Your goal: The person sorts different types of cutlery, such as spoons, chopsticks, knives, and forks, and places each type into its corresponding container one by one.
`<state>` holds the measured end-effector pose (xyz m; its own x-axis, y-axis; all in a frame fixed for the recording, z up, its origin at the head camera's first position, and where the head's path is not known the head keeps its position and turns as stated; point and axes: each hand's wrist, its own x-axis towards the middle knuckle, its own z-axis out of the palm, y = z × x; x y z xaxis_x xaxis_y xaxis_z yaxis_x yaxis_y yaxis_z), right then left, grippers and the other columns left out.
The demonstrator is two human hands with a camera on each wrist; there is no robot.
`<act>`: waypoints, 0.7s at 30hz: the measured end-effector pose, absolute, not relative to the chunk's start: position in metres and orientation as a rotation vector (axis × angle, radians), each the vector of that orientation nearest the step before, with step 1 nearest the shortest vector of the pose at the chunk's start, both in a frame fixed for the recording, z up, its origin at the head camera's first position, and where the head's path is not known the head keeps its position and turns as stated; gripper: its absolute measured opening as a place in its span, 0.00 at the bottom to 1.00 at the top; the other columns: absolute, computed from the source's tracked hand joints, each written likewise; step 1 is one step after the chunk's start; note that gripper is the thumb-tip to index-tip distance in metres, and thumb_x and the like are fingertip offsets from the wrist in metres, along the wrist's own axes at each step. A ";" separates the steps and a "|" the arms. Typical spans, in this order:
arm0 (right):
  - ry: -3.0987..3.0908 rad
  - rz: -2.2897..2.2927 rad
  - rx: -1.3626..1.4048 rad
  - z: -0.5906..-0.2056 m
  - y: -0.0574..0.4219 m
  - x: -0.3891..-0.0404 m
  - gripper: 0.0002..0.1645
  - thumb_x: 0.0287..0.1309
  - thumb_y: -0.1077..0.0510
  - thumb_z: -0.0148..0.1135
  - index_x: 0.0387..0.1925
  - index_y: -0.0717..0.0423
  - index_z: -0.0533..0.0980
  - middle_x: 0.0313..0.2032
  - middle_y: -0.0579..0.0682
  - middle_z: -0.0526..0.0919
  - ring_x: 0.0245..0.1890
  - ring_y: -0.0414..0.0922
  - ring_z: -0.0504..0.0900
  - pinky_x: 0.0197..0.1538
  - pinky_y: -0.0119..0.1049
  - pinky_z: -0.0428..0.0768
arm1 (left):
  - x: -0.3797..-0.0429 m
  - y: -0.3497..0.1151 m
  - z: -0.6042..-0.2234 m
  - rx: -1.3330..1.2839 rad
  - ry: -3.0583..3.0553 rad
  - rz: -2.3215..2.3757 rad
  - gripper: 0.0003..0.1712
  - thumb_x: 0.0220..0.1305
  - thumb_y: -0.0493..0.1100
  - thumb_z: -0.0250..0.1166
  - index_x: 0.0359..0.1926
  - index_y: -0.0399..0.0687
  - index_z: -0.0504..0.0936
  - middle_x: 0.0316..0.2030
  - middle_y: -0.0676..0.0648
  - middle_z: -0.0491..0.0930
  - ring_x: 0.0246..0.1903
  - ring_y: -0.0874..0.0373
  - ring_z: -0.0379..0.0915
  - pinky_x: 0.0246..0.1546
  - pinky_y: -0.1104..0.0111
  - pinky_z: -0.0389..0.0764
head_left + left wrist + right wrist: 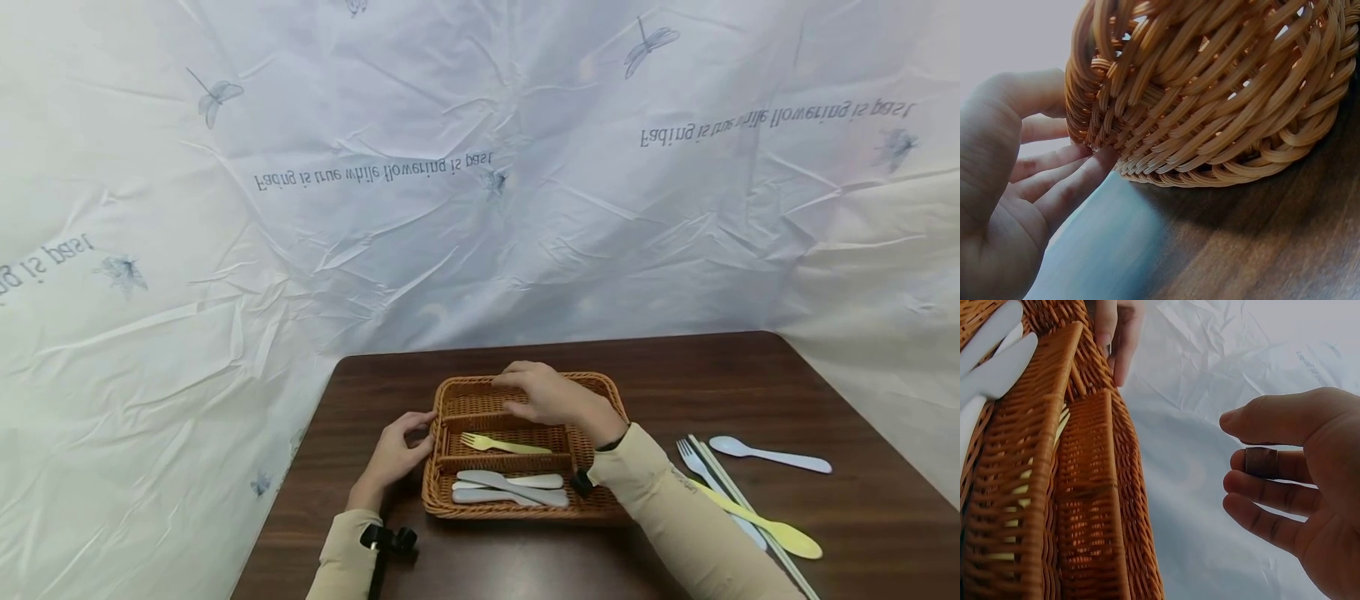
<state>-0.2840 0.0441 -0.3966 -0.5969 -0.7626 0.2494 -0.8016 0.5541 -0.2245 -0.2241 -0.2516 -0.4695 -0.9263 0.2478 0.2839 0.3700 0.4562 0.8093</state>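
Observation:
A brown wicker basket [431,492] with dividers sits on the dark table. My left hand [397,450] is at its left side, fingertips touching the woven outer wall [1210,106]. My right hand [551,396] hovers over the back compartment, fingers spread loosely and apart from the thumb, holding nothing; a ring [1261,462] shows on one finger. In the middle compartment lies a yellow fork [498,444]. Several white and grey knives [510,483] lie crossed in the front compartment. My right forearm hides part of the basket's right end.
Right of the basket, a white fork [708,467], a pair of chopsticks [738,492] and a yellow spoon [787,533] overlap. A white spoon [772,455] lies farther back. A pale printed sheet [525,250] hangs behind the table [390,383] and at its sides.

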 end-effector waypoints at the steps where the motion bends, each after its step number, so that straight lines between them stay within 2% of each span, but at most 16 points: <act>1: -2.662 0.479 1.335 -0.397 0.046 -0.283 0.25 0.65 0.52 0.61 0.61 0.52 0.75 0.55 0.52 0.78 0.53 0.48 0.79 0.52 0.43 0.82 | -0.224 -0.251 -0.470 -0.549 -2.571 -1.478 0.23 0.62 0.28 0.61 0.59 0.27 0.75 0.53 0.30 0.75 0.51 0.38 0.75 0.50 0.48 0.81; 18: -2.673 0.520 1.218 -0.400 0.079 -0.281 0.24 0.63 0.51 0.64 0.59 0.53 0.76 0.55 0.54 0.78 0.52 0.50 0.80 0.50 0.45 0.83 | -0.229 -0.254 -0.475 -0.550 -2.569 -1.491 0.23 0.62 0.29 0.61 0.59 0.28 0.75 0.54 0.30 0.75 0.52 0.39 0.75 0.51 0.51 0.81; 21: -2.678 0.528 1.190 -0.401 0.085 -0.280 0.24 0.62 0.52 0.64 0.59 0.53 0.77 0.55 0.54 0.78 0.49 0.49 0.81 0.47 0.44 0.83 | -0.229 -0.254 -0.476 -0.554 -2.572 -1.482 0.23 0.62 0.29 0.61 0.60 0.28 0.75 0.53 0.31 0.75 0.52 0.39 0.76 0.50 0.52 0.82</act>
<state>-0.2796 0.0854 -0.4011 -0.6696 -0.6849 0.2873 -0.7427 0.6205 -0.2518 -0.2286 -0.2543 -0.4755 -0.9256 0.2513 0.2832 0.3710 0.4530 0.8107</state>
